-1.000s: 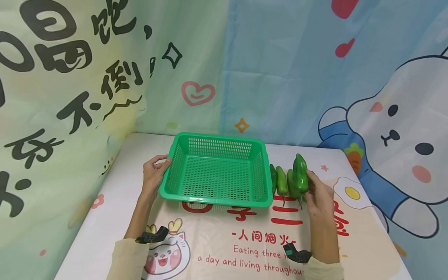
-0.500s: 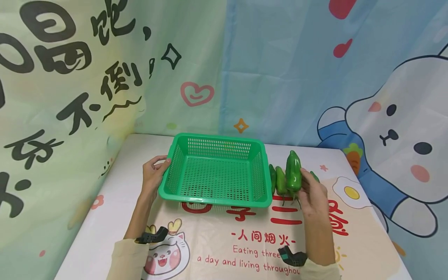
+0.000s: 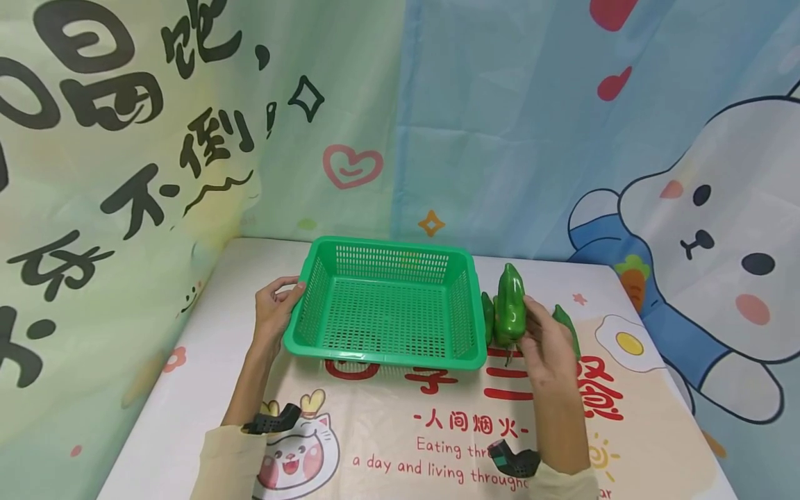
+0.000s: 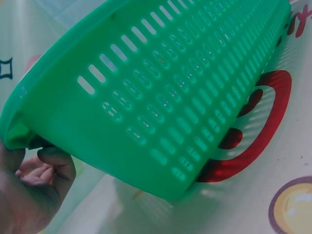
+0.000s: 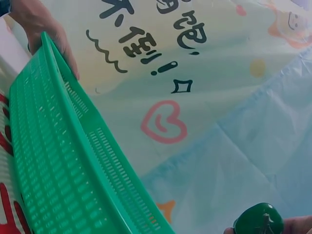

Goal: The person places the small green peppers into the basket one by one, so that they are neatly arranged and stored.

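Note:
A green plastic basket (image 3: 384,360) with slotted walls and no contents stands mid-table in the head view. My left hand (image 3: 273,316) grips its left rim; in the left wrist view the thumb and curled fingers (image 4: 57,168) lie at the rim's corner. To the right of the basket, my right hand (image 3: 553,347) holds a glossy green pepper (image 3: 511,305) upright, tip up and stem down. Only the stem end of that pepper (image 5: 258,220) shows in the right wrist view. Another green pepper (image 3: 487,321) lies against the basket's right side, partly covering nothing else visible.
One more green pepper (image 3: 567,330) lies right of my right hand, partly hidden by it. Peppers behind the held one are mostly covered. A printed cloth (image 3: 375,430) covers the table, and a printed curtain (image 3: 500,139) hangs along its back.
My right hand has moved left with the pepper, closer to the basket, uncovering a pepper on its right. The left hand and basket have stayed in place.

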The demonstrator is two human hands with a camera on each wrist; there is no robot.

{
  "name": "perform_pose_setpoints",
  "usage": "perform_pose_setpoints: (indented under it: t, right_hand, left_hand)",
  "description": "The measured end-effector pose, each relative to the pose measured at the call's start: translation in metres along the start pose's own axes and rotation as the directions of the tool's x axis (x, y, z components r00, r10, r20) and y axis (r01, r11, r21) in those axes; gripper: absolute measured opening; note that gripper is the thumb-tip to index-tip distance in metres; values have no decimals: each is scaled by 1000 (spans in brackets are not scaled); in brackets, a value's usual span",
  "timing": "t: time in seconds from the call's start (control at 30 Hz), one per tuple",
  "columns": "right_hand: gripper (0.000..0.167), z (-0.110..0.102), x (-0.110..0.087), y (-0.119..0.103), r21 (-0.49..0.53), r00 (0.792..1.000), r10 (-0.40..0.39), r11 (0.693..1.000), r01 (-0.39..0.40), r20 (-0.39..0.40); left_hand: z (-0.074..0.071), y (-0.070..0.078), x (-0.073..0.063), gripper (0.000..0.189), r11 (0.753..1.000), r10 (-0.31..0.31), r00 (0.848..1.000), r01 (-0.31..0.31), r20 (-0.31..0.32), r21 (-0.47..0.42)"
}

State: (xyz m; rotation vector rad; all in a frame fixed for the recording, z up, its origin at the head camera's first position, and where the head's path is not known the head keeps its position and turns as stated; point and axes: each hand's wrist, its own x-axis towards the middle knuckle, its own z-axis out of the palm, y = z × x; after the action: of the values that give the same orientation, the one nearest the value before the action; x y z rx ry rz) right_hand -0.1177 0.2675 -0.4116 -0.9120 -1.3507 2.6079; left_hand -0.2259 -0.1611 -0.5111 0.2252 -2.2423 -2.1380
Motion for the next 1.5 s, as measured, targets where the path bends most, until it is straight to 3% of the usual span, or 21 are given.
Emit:
perform_pose_setpoints:
  t: [0.2,0.47,0.97,1.23,1.5]
  right_hand:
    - [54,8,-3,5,-34,999,1,999,1,50]
    - [11,16,-5,11,-47,997,-14,999,18,81]
    - [9,36,-1,21,-109,994,-33,993,44,104]
    - [18,46,1,28,-102,989,-72,991,86,133]
    - [11,60,8,40,-114,985,-56,991,76,165]
  left_hand:
    - [0,0,1,42,1000,4,1000,-4,0,-7]
    - [0,-1,1,41,1000,1,1000,-1,3,-21]
    - [-1,-2,2,42,1000,2,1000,-2,-4,-11]
    - [1,-3,3,41,1000,9,1000,-9,-9,0]
    - [0,-1,2,42,1000,5,1000,-5,-7,-18]
